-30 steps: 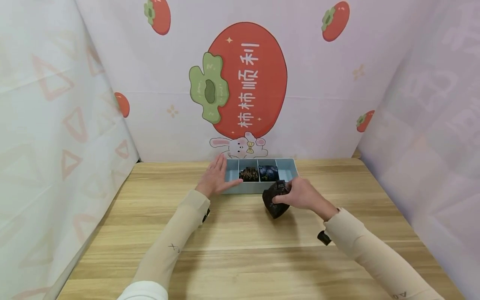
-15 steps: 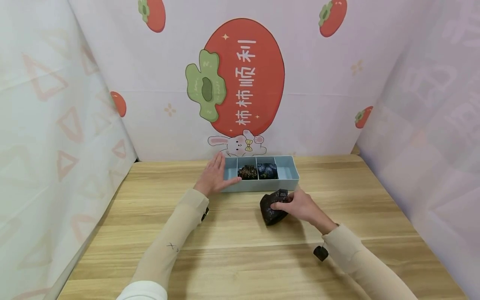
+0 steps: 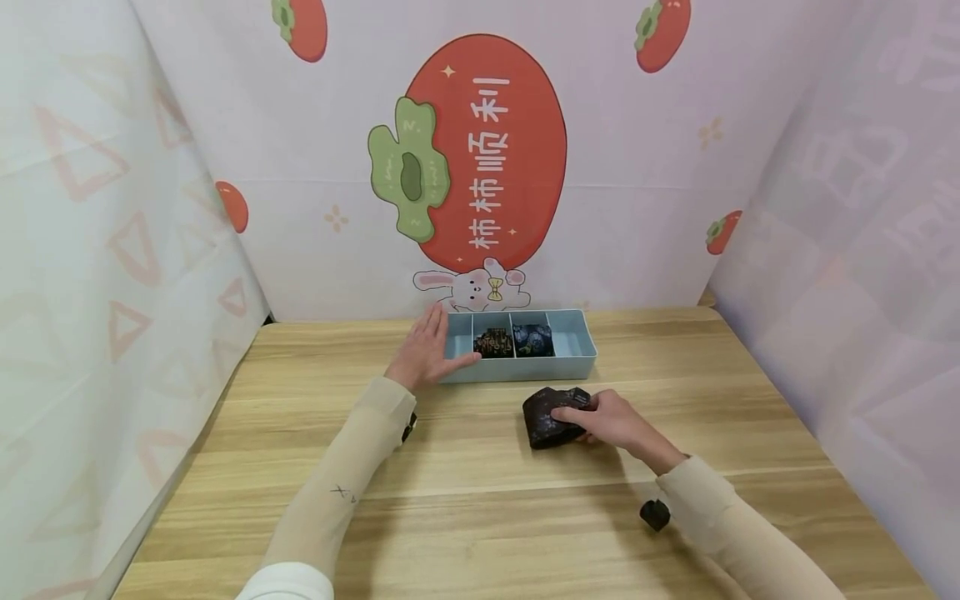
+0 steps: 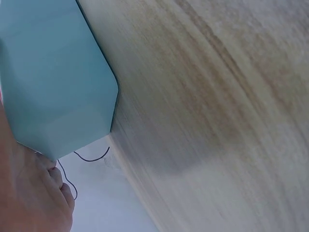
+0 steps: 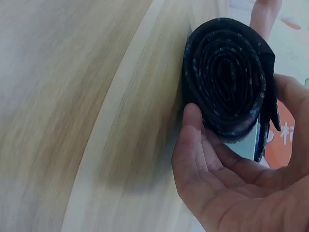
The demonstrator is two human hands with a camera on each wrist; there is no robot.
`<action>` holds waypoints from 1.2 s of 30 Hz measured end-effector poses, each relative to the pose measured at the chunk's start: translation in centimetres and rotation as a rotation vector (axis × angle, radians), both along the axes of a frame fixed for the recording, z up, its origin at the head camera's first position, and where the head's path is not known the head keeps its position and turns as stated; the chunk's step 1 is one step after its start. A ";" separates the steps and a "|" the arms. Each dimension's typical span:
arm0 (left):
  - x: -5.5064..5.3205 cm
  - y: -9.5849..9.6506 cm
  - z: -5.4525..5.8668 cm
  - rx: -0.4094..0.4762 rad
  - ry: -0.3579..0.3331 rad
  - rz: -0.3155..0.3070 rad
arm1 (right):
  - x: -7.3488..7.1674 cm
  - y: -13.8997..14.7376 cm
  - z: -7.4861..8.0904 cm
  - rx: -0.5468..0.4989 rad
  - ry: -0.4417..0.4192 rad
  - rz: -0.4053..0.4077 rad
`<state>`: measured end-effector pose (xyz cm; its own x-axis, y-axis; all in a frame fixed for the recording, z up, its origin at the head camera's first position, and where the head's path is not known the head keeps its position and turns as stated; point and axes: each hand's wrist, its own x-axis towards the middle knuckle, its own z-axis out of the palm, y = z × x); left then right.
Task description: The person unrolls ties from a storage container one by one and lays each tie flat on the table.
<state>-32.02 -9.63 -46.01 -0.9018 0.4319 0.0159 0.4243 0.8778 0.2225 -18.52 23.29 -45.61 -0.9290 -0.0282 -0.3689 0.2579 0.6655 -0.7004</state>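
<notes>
My right hand [image 3: 613, 419] grips a dark rolled-up necktie [image 3: 546, 419] low over the table, in front of the blue divided tray [image 3: 525, 370]. In the right wrist view, the end of the rolled necktie [image 5: 227, 77] shows its spiral layers, with a loose flap at its side and fingers and thumb around it. My left hand [image 3: 424, 350] rests on the tray's left end, fingers straight and thumb along the front rim. Two more dark rolls sit in the middle compartments: one with gold-brown patterning [image 3: 493, 343], one with bluish patterning [image 3: 533, 341].
The wooden table [image 3: 465, 517] extends toward me. Behind the tray hangs a pale cloth [image 3: 630, 250] printed with a large red persimmon and a rabbit. More cloth [image 3: 135, 250] hangs along both sides. The tray's leftmost and rightmost compartments show bare floor.
My right hand has moved the rolled necktie slightly down, away from the tray's front, and turned it more level. My left hand has stayed on the tray's left end.
</notes>
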 end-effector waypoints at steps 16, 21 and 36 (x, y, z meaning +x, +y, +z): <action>0.8 0.5 0.4 0.005 0.016 -0.023 | 0.4 4.1 0.1 -0.159 -0.012 0.142; 2.1 0.5 1.9 -0.020 0.126 -0.050 | 0.5 4.9 0.3 -0.183 0.066 0.209; 9.0 8.7 2.9 0.257 0.106 -0.290 | 0.9 5.0 -1.9 -0.253 0.201 0.048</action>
<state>-23.07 -0.93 -43.13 -0.7307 0.6379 0.2433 0.6786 0.6397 0.3609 -17.60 28.27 -47.50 -0.9779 -0.1415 -0.1542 0.0702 0.4724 -0.8786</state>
